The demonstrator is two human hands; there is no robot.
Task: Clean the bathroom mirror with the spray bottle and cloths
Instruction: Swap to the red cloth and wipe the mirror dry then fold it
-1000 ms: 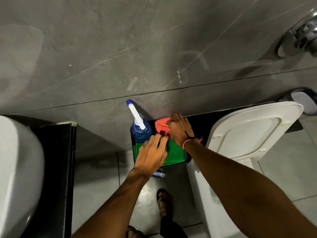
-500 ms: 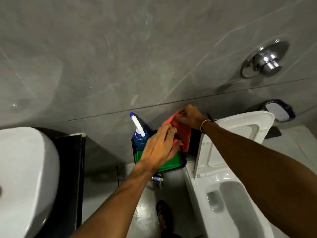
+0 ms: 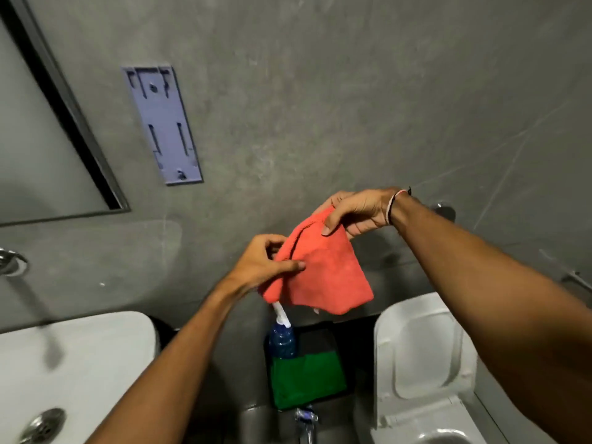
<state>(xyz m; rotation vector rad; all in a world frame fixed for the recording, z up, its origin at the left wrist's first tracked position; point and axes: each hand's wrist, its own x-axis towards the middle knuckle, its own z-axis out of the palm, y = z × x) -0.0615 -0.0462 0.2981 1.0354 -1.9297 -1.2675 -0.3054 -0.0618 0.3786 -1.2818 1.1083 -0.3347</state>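
A red cloth (image 3: pixel 323 274) hangs in the air in front of the grey wall, held by both hands. My left hand (image 3: pixel 261 265) pinches its left edge and my right hand (image 3: pixel 355 213) pinches its upper corner. Below it stands a blue spray bottle (image 3: pixel 281 339) with a white nozzle, inside a black tray (image 3: pixel 317 339) together with a folded green cloth (image 3: pixel 306 379). The mirror (image 3: pixel 35 142) with its dark frame fills the upper left.
A white sink (image 3: pixel 80 363) with a chrome tap (image 3: pixel 11 261) and drain lies at the lower left. An open white toilet (image 3: pixel 423 357) stands at the right. A pale mounting plate (image 3: pixel 161 123) is fixed to the wall. A small chrome valve (image 3: pixel 306 418) sits under the tray.
Both hands lifted the red cloth out of the tray and up in front of the wall. The view swung upward and left, bringing the mirror and sink into sight.
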